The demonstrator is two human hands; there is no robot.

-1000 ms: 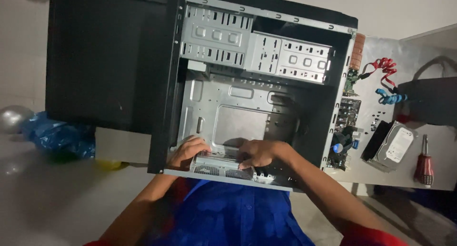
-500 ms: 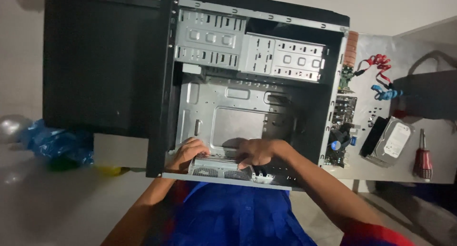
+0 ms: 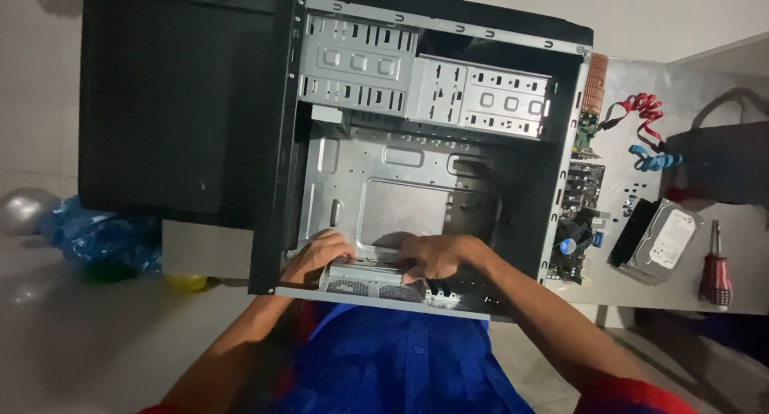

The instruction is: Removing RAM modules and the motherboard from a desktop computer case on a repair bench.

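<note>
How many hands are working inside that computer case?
2. The left hand and right hand both rest on the grey metal box at the near edge of the open case. No other hands show.

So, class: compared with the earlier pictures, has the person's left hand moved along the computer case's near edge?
No. The left hand sits at the same spot on the grey box, by the near left corner of the computer case.

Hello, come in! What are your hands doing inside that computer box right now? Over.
Left hand and right hand both on grey power supply, near edge of open computer case. Grip unclear. Nothing blocking; hard drive and screwdriver aside on table.
</note>
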